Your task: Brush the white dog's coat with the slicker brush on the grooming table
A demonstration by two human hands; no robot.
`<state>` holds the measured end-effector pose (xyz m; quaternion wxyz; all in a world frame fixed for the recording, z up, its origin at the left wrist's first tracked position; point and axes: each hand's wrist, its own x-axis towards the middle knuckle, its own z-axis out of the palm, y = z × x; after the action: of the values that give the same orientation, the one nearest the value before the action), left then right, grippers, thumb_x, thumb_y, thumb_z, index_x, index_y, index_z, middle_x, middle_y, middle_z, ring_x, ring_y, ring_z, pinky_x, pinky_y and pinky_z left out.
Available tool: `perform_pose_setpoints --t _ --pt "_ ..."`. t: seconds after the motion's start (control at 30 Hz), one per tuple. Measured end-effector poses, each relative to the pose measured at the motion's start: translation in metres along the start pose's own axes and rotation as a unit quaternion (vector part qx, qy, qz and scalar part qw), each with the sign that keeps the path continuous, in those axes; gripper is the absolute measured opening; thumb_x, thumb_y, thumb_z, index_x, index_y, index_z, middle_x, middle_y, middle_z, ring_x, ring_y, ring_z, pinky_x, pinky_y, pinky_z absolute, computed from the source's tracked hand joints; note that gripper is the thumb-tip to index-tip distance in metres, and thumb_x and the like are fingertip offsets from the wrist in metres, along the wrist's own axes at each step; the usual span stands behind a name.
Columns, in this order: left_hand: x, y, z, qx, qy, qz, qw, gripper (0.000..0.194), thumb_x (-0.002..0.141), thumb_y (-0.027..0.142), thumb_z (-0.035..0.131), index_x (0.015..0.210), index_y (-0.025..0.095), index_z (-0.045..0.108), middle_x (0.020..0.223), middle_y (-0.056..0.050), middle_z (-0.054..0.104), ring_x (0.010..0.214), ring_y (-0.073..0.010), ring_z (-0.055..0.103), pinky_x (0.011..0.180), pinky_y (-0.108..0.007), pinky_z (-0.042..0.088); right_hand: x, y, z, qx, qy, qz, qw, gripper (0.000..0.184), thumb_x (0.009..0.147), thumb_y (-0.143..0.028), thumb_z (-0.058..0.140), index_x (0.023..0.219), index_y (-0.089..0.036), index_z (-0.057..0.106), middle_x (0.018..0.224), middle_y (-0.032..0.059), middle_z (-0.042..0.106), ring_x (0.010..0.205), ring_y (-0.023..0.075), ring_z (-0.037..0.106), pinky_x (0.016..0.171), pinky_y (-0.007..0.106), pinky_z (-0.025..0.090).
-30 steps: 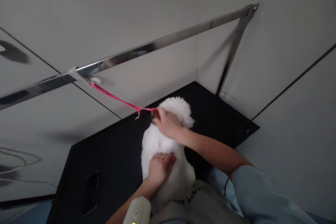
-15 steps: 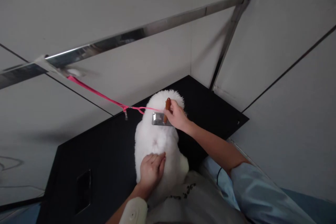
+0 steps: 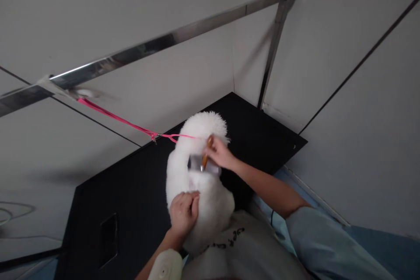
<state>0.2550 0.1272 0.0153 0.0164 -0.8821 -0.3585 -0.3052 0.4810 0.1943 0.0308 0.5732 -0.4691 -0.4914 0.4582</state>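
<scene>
On the far left, thin wires [image 3: 19, 208] hang by the wall [image 3: 36, 140]. A shiny metal bar [image 3: 141, 54] starts there and slants up to the right. A pink leash [image 3: 114, 116] hangs from it and goes over to the dog. Below is the black bench [image 3: 141, 201], with a dark, shiny rectangle [image 3: 109, 238] on its left part. Next is the left hand [image 3: 183, 212], on the dog's back. Its fingers are curled in, and I cannot tell if they pinch any fur. A round white thing [image 3: 165, 265] is by that arm. The fluffy white dog [image 3: 211, 208] is in the middle, on the bench. A flat brush [image 3: 194, 162] with a brown handle is at its back, a bit blurry. The right hand [image 3: 222, 153] has its fingers closed around the handle. A gray apron [image 3: 249, 249] is below, and a blue sleeve [image 3: 315, 232] is farthest right.
</scene>
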Motion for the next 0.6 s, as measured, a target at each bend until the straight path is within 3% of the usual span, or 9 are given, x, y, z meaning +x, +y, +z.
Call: perform_pose_setpoints --t 0.07,0.1,0.23,0.27,0.37,0.4,0.5,0.53,0.6 --pt "-0.002 -0.001 -0.001 -0.017 0.004 -0.004 1.000 0.020 0.091 0.019 0.051 0.077 0.017 0.065 0.064 -0.001 0.067 0.057 -0.0150 0.059 0.059 -0.028 0.046 0.002 0.003 -0.004 0.023 0.145 -0.012 0.989 0.019 0.088 -0.031 0.052 0.100 -0.022 0.040 0.084 0.0012 0.063 0.084 0.0165 0.065 0.080 0.034 0.053" --pt "-0.003 -0.002 -0.002 -0.025 0.007 -0.008 1.000 0.020 0.091 0.018 0.051 0.077 0.017 0.065 0.063 -0.001 0.066 0.057 -0.0147 0.059 0.058 -0.027 0.046 0.001 0.004 -0.006 0.030 0.164 -0.019 0.986 0.020 0.088 -0.031 0.052 0.101 -0.023 0.039 0.086 0.0019 0.063 0.087 0.0169 0.065 0.081 0.035 0.053" --pt "-0.007 -0.009 -0.004 -0.053 0.016 -0.019 0.998 0.017 0.089 0.015 0.051 0.078 0.017 0.064 0.064 0.000 0.065 0.058 -0.0132 0.058 0.058 -0.026 0.046 -0.006 0.009 -0.006 0.030 -0.004 0.024 0.999 0.026 0.081 -0.031 0.063 0.094 -0.023 0.042 0.081 0.0000 0.063 0.079 0.0173 0.066 0.074 0.034 0.055" --pt "-0.008 -0.011 -0.004 -0.056 0.018 -0.018 0.998 0.017 0.089 0.014 0.051 0.079 0.017 0.063 0.064 0.000 0.065 0.058 -0.0130 0.058 0.058 -0.025 0.046 -0.007 0.011 -0.006 0.036 0.014 0.027 0.999 0.025 0.081 -0.030 0.062 0.094 -0.022 0.042 0.081 -0.0004 0.062 0.078 0.0169 0.066 0.074 0.034 0.055" --pt "-0.012 -0.017 -0.002 -0.059 0.026 -0.012 0.998 0.016 0.089 0.012 0.050 0.080 0.017 0.062 0.063 0.000 0.062 0.058 -0.0127 0.057 0.058 -0.025 0.046 -0.005 0.014 -0.008 0.062 0.165 -0.012 0.984 0.023 0.086 -0.030 0.055 0.101 -0.023 0.039 0.088 0.0004 0.061 0.085 0.0157 0.066 0.080 0.033 0.053" --pt "-0.013 -0.017 -0.001 -0.050 0.032 -0.013 0.998 0.015 0.089 0.012 0.050 0.080 0.017 0.061 0.064 -0.001 0.061 0.060 -0.0133 0.057 0.059 -0.025 0.047 -0.005 0.014 -0.008 0.063 0.153 -0.019 0.986 0.024 0.085 -0.029 0.055 0.102 -0.023 0.039 0.088 0.0003 0.061 0.086 0.0155 0.066 0.080 0.032 0.053" --pt "-0.023 -0.012 0.004 0.016 0.063 -0.023 0.998 0.012 0.087 0.018 0.053 0.092 0.016 0.064 0.088 -0.011 0.066 0.083 -0.0222 0.064 0.071 -0.035 0.052 -0.005 0.012 -0.007 0.046 -0.029 0.025 0.998 0.024 0.080 -0.024 0.061 0.095 -0.022 0.043 0.080 -0.0018 0.061 0.074 0.0150 0.066 0.070 0.029 0.054" --pt "-0.028 -0.007 0.006 0.039 0.061 -0.020 0.997 0.017 0.087 0.021 0.055 0.099 0.016 0.065 0.102 -0.016 0.065 0.097 -0.0278 0.063 0.077 -0.041 0.052 -0.003 0.009 -0.006 0.039 -0.047 0.046 0.997 0.021 0.080 -0.022 0.060 0.093 -0.021 0.043 0.077 -0.0024 0.061 0.070 0.0144 0.065 0.067 0.029 0.053" --pt "-0.039 0.005 0.010 0.062 0.032 -0.003 0.998 0.027 0.085 0.022 0.057 0.111 0.017 0.063 0.125 -0.021 0.058 0.120 -0.0367 0.054 0.089 -0.053 0.048 0.000 0.000 -0.005 0.022 0.032 0.051 0.998 0.015 0.084 -0.019 0.054 0.094 -0.021 0.043 0.078 -0.0020 0.060 0.071 0.0135 0.064 0.069 0.028 0.053"
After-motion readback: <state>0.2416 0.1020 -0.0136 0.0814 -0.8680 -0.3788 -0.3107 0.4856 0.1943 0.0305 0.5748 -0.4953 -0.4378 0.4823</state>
